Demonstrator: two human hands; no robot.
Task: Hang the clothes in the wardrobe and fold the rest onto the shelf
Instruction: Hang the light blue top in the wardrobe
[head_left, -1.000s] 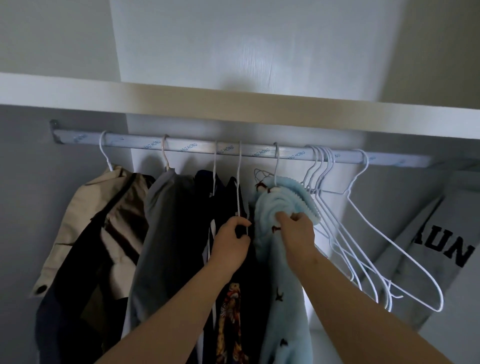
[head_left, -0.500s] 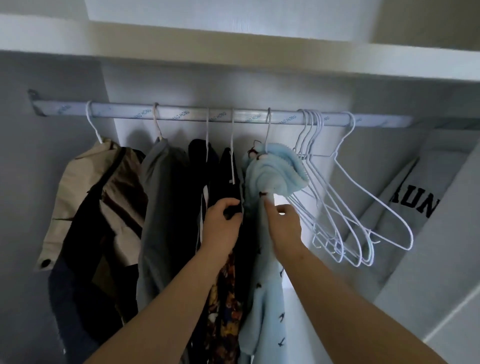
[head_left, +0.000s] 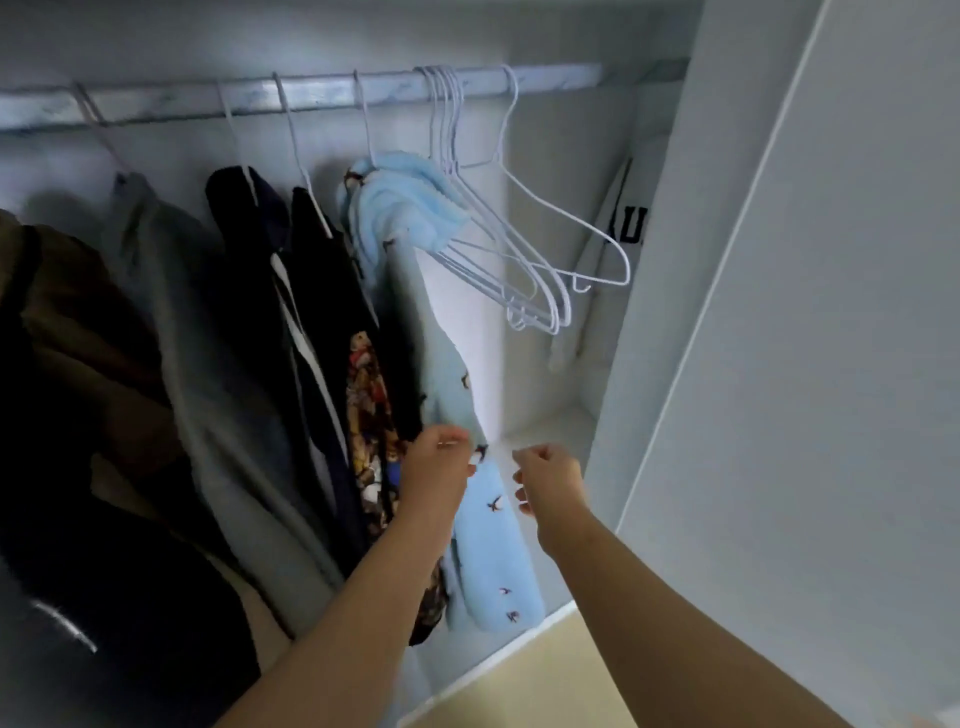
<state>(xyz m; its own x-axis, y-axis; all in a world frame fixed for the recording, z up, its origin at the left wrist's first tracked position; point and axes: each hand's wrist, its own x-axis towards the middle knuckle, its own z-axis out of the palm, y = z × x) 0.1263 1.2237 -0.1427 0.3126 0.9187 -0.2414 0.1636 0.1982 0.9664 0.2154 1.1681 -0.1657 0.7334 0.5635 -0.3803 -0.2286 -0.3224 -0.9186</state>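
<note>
A light blue fleece garment (head_left: 488, 525) with small dark bird prints hangs from a white wire hanger on the wardrobe rail (head_left: 311, 96). Its top is bunched over the hanger. My left hand (head_left: 439, 470) is low on the garment's left edge, with curled fingers that seem to pinch the fabric. My right hand (head_left: 548, 480) hovers just to the right of the garment with its fingers curled, holding nothing. Left of the blue piece hang a dark garment with a colourful print (head_left: 371, 415), a black one (head_left: 249, 244) and a grey one (head_left: 208, 364).
Several empty white wire hangers (head_left: 519, 249) hang on the rail to the right. A white garment with dark letters (head_left: 618, 228) leans in the back right corner. A white wardrobe panel (head_left: 805, 312) stands at the right. Dark and tan coats (head_left: 78, 364) fill the left.
Both hands have dropped from the garment's bunched top near the hanger to its lower part. The right hand has let go of the fabric. The view has tilted down.
</note>
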